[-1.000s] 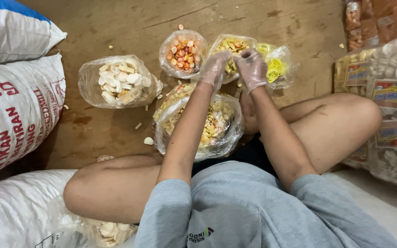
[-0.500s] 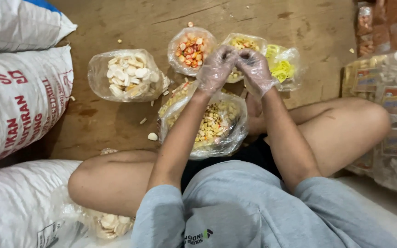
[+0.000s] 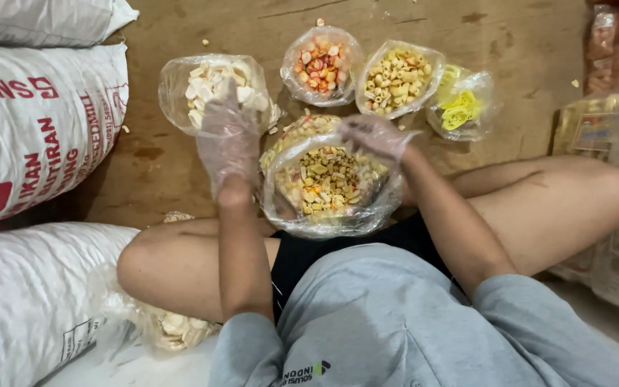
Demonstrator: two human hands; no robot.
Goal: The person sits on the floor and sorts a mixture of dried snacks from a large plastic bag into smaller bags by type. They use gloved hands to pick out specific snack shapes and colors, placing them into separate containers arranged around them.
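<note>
Brown, crumb-strewn floor (image 3: 180,165) lies under a seated person, with a clear bag of mixed snack pieces (image 3: 327,183) open between the knees. Their gloved right hand (image 3: 374,135) pinches that bag's far rim, while the gloved left hand (image 3: 228,140) hovers open, fingers spread, over a bag of pale crackers (image 3: 205,80). Beyond sit bags of orange pieces (image 3: 322,63), yellow tubes (image 3: 398,75) and bright yellow curls (image 3: 463,107); white sacks (image 3: 37,115) flank the left.
</note>
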